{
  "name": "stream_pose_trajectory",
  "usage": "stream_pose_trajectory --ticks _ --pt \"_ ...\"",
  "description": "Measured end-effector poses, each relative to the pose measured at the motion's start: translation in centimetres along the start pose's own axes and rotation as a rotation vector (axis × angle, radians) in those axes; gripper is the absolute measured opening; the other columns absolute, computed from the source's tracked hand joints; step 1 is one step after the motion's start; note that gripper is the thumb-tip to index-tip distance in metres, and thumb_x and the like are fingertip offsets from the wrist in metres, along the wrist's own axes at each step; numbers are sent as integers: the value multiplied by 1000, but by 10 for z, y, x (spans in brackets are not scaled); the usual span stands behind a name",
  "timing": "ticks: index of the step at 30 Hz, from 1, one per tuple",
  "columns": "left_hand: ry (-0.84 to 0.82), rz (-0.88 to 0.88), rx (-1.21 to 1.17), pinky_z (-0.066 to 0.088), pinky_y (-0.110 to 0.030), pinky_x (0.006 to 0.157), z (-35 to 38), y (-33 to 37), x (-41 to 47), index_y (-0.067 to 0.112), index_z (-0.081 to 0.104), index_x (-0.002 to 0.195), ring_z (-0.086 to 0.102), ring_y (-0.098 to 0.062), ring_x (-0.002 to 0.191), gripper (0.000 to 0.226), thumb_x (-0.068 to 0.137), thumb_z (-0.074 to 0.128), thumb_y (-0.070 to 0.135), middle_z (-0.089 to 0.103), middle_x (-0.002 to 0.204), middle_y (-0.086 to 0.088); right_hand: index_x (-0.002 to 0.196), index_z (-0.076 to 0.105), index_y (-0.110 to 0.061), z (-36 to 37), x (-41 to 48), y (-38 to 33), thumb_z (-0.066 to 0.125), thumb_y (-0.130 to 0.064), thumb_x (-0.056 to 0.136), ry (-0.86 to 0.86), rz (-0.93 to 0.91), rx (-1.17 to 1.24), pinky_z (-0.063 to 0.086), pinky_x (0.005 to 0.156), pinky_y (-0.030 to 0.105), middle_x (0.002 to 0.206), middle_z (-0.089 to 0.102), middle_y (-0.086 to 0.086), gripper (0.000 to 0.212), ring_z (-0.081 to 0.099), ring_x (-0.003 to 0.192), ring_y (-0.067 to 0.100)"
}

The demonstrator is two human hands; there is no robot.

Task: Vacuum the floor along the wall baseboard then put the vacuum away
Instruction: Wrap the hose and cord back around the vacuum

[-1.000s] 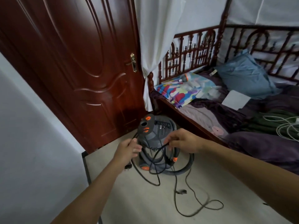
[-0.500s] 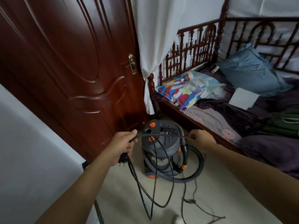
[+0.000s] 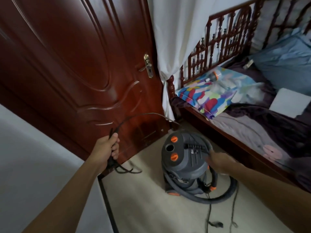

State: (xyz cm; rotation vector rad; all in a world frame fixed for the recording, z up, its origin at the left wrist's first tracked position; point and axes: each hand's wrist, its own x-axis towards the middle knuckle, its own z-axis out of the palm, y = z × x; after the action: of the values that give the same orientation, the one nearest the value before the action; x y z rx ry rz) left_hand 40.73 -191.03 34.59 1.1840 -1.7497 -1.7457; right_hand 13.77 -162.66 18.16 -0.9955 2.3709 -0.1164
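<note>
One grey canister vacuum is seen standing on the floor, between the door and the wooden bed, its hose looped round the base. Several turns of black power cord are gripped in the left hand, fingers curled round them. The right hand is blurred at the canister's top edge; whether anything is held there cannot be told. Putting away is judged to be the step in hand. Next, the loose cord on the floor is to be drawn in and coiled clear of the hose.

Motion blur on the right hand at the vacuum top, hold unreadable; cord smears above left hand.
</note>
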Motion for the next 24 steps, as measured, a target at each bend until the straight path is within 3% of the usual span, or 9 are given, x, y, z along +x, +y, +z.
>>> stream_pose_trajectory --ticks 3,6,9,12,14,17,21,24 --pt "-42 18 190 30 -22 38 14 -7 26 7 49 77 41 -15 40 28 101 46 20 51 57 -10 110 54 -14 -36 3 -56 34 -35 105 119 -292 -64 47 79 39 103 67 10 30 64 95 31" --pt "-109 -8 208 37 -25 43 25 -11 49 4 54 79 56 -17 51 28 102 45 20 70 70 -14 112 61 -17 -66 0 -101 39 -36 105 141 -541 -99 47 81 42 106 66 4 30 61 97 25" --pt "-224 -71 163 50 -26 56 35 -13 71 5 60 97 68 -19 69 24 103 43 21 74 87 -16 112 64 -15 -86 4 -140 43 -34 104 260 -668 -36 47 78 39 106 67 4 29 61 94 24" --pt "-368 -162 73 52 -29 56 37 -17 93 7 54 87 64 -27 59 26 104 41 22 69 74 -22 105 63 -15 -98 23 -171 46 -33 104 451 -667 91 47 68 39 94 67 4 24 62 83 25" --pt "-451 -204 46 47 -28 49 33 -17 110 10 46 80 47 -21 44 27 103 42 23 51 55 -12 101 62 -20 -102 41 -178 49 -39 101 503 -569 135 42 61 34 84 66 -5 22 61 77 19" --pt "-526 -153 116 35 -26 44 22 -4 143 15 44 80 27 -12 40 25 103 42 25 32 50 1 92 61 -26 -96 70 -167 61 -47 92 461 -352 144 36 59 28 68 55 -14 21 60 73 14" --pt "-528 -107 86 30 -24 39 3 13 186 13 47 80 26 -10 39 27 103 42 25 32 50 4 88 64 -22 -70 86 -103 65 -37 90 382 247 194 50 73 34 92 70 5 15 64 92 27" --pt "-472 -103 98 27 -26 42 -18 14 215 11 47 82 28 -10 37 25 103 43 23 33 50 4 87 68 -14 -41 64 -44 66 -36 90 389 623 327 50 72 33 97 71 13 22 65 92 29"
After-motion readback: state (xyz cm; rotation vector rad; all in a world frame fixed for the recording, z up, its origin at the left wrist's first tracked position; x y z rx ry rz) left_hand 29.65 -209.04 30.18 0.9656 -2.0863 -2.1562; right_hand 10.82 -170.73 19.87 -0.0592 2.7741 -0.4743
